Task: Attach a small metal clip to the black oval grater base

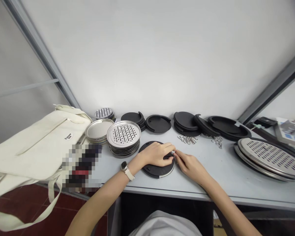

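A round black disc (157,171) with a metal edge showing at its lower right lies near the table's front edge. My left hand (158,154), with a watch on the wrist, rests over the disc, its fingers closed at the right rim. At that rim my right hand (186,163) pinches a small metal piece (172,152), which looks like a wire clip; the fingertips of both hands nearly meet there. Beyond my hands lie two loose piles of metal clips, one (187,140) nearer and one (217,141) farther right.
Left of the disc stand stacked metal grater discs (124,134) and plain metal discs (99,129). Black round holders (158,124) line the wall. Large oval graters (272,157) lie at the right. A cream bag (39,141) covers the table's left end.
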The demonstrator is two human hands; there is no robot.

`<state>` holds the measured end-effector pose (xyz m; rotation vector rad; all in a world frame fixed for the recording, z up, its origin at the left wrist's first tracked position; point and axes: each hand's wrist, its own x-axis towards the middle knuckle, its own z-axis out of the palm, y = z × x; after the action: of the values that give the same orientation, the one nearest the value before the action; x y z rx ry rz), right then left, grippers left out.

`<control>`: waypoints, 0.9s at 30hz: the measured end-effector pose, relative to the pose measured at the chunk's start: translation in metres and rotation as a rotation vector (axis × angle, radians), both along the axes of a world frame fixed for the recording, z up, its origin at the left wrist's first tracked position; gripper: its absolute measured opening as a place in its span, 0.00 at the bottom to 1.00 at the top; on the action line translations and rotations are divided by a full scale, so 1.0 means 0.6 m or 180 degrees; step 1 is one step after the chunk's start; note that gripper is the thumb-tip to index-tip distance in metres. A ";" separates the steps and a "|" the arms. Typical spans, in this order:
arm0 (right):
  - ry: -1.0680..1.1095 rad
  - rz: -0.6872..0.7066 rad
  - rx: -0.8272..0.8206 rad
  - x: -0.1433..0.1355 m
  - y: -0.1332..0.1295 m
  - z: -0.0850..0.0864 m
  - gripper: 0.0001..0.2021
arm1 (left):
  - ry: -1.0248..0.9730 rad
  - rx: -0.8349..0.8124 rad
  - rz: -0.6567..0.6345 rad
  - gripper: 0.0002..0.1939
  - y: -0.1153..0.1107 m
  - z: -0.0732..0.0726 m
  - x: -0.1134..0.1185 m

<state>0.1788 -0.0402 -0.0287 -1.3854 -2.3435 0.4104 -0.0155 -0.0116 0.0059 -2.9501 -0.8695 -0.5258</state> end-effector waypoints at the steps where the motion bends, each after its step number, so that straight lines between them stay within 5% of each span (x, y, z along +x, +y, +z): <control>1: 0.0020 0.0007 -0.0016 0.001 0.000 0.000 0.16 | -0.0001 0.0004 -0.0007 0.10 0.000 0.000 0.000; 27: 0.0148 0.0124 -0.0087 -0.002 -0.004 0.004 0.13 | 0.0216 0.0218 -0.0023 0.08 -0.002 0.006 0.000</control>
<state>0.1778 -0.0427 -0.0266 -1.3298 -2.3388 0.4823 -0.0154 -0.0127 0.0093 -2.8919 -0.8176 -0.4433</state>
